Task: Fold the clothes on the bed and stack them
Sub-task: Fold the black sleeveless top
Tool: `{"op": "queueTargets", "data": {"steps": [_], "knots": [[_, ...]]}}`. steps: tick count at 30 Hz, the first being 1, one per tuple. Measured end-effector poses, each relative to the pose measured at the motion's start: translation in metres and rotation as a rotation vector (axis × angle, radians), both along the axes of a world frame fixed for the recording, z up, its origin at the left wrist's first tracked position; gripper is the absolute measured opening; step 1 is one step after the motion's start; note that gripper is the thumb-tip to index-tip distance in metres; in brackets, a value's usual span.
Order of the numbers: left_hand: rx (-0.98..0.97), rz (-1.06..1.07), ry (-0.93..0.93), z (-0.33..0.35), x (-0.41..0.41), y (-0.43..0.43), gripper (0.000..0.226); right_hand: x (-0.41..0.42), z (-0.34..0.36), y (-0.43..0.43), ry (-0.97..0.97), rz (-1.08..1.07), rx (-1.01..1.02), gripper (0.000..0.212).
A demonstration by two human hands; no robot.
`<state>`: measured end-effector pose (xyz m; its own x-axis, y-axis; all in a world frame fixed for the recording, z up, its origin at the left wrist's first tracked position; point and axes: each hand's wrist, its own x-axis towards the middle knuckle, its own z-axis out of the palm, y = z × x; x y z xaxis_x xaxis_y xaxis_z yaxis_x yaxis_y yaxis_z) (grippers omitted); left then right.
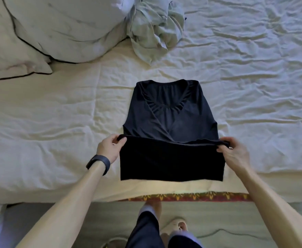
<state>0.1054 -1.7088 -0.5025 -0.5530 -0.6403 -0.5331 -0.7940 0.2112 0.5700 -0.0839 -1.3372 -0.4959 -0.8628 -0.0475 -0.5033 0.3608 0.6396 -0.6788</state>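
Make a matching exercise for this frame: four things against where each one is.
Things:
1. top
2. garment
3. pillow
4. wristband

Places:
A. far left of the bed
B. on the left wrist
C. crumpled beside the pillow
D. pinched at its edge by the left hand and right hand

Pairs: 1-D, 2-C, 3-A, 4-B
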Motion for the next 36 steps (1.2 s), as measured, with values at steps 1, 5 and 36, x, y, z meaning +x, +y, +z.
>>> {"op": "queueTargets", "data": {"steps": [1,5,36], "knots": [[-0.032,-0.016,-0.005,-0.019,-0.019,-0.013,0.019,-0.017,-0.016,-0.012,0.022,-0.003,0.019,0.013],[-0.115,-0.010,0.010,-0.083,-0.083,-0.053,0.016,-0.079,-0.074,-0.049,0.121,-0.001,0.130,0.010],[-0.384,0.053,-0.001,-0.130,-0.241,-0.125,0.036,-0.254,-0.128,-0.143,0.244,-0.051,0.189,0.025]]}}
